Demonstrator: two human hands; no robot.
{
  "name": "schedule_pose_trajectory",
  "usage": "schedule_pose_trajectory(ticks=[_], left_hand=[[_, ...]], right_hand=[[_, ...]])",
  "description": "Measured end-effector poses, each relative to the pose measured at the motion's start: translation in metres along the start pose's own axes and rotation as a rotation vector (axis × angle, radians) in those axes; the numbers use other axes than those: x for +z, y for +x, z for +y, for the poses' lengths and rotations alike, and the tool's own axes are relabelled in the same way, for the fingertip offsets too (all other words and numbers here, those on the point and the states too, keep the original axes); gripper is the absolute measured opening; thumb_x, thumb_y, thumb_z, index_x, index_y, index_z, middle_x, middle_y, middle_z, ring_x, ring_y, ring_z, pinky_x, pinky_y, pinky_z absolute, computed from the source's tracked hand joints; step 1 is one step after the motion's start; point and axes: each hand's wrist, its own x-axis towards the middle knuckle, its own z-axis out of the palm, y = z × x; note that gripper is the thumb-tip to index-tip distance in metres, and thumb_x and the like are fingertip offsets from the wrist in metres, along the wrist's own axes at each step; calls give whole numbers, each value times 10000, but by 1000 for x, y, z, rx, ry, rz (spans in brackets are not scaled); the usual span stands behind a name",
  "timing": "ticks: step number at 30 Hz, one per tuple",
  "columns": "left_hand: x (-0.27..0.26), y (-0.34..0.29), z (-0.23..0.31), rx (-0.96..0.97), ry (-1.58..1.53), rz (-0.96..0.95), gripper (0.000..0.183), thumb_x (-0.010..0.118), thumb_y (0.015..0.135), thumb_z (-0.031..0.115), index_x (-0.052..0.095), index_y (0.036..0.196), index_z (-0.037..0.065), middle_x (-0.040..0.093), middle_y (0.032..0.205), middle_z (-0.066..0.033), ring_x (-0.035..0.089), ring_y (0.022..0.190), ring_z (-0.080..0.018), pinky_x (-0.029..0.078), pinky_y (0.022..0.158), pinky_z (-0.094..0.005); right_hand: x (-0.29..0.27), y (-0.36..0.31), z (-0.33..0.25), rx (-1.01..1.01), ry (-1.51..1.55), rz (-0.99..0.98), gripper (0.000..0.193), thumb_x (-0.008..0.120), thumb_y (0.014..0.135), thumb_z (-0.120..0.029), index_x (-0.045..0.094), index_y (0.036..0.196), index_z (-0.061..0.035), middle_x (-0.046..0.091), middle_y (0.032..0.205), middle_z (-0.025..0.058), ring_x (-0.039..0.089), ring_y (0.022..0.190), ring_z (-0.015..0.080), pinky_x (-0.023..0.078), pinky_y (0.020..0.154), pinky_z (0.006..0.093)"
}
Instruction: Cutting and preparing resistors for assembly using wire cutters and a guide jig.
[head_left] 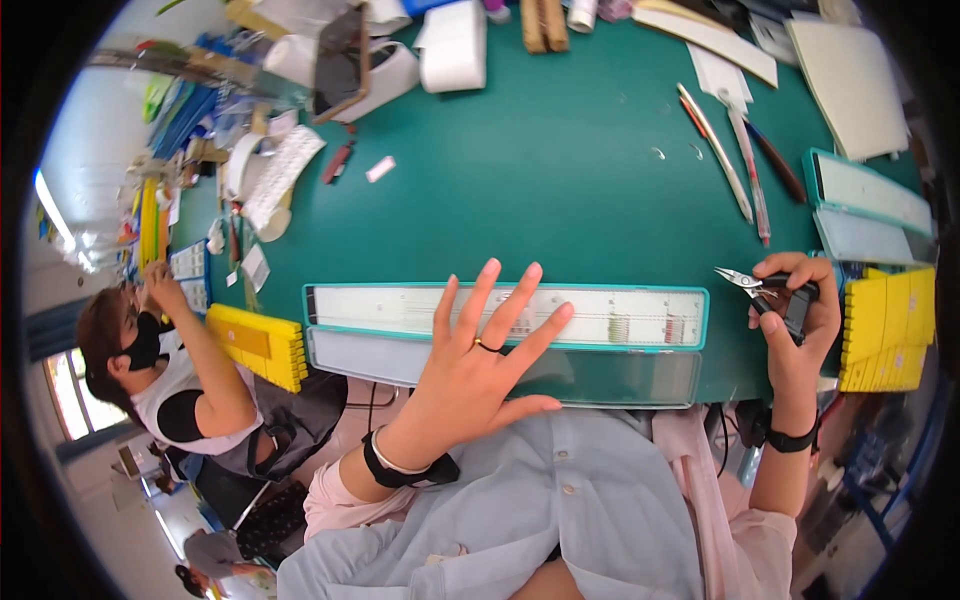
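Observation:
A long shallow case with a teal rim (703,312) lies across the near part of the green table. Its clear lid (640,378) is folded out toward me. On its white bed are small rows of thin pins or wires (620,326), too small to name surely. My left hand (490,345) hovers over the middle of the case, fingers spread, holding nothing; a ring and a wristband show on it. To the right of the case, my right hand (808,300) is closed round black-handled side cutters (745,282). Their jaws point left and stand apart.
Yellow plastic racks (255,347) stand left of the case, others (888,330) at the right. A silver pen (715,150), a knife-like tool (775,162) and another teal case (870,195) lie far right. A paper roll (452,48) is at the back. A co-worker (190,370) sits left.

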Motion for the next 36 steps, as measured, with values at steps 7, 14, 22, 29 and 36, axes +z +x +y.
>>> schedule_pose_trajectory(ticks=[7, 14, 22, 29, 36], left_hand=[[-32, -3, -46, -213, -74, 518, 581, 683, 918, 328, 542, 1432, 97, 507, 1441, -181, 421, 1337, -404, 330, 1117, -506], [-51, -3, -179, -544, 266, 609, 210, 759, 829, 132, 709, 1024, 73, 688, 997, -88, 600, 981, -314, 471, 868, -427], [-48, 16, -206, -531, 273, 521, 176, 807, 779, 137, 724, 934, 125, 691, 924, -55, 611, 931, -301, 483, 834, -428], [-48, 23, -203, -441, 264, 459, 156, 799, 786, 129, 724, 922, 111, 673, 967, -72, 586, 1009, -322, 468, 891, -437], [-43, 21, -199, -430, 223, 359, 95, 706, 870, 59, 666, 951, 29, 622, 1074, -133, 542, 1090, -341, 442, 967, -446]], right_hand=[[-2, -5, -2, -65, -71, -14, 397, 791, 798, -27, 456, 1008, -62, 630, 1130, 150, 600, 868, 110, 545, 755, 234], [7, -3, -3, -100, -108, -22, 352, 784, 831, -50, 474, 996, -64, 643, 1104, 122, 581, 786, 77, 525, 693, 213], [6, -3, -4, -99, -111, -21, 343, 780, 843, -64, 476, 1001, -63, 645, 1104, 118, 575, 756, 70, 520, 690, 213], [3, -4, -4, -84, -106, -6, 366, 793, 835, -95, 470, 1003, -59, 645, 1101, 129, 595, 770, 83, 539, 683, 215], [5, -2, -4, -84, -53, -37, 374, 792, 822, -88, 466, 1003, -58, 639, 1103, 141, 604, 777, 95, 547, 689, 216]])
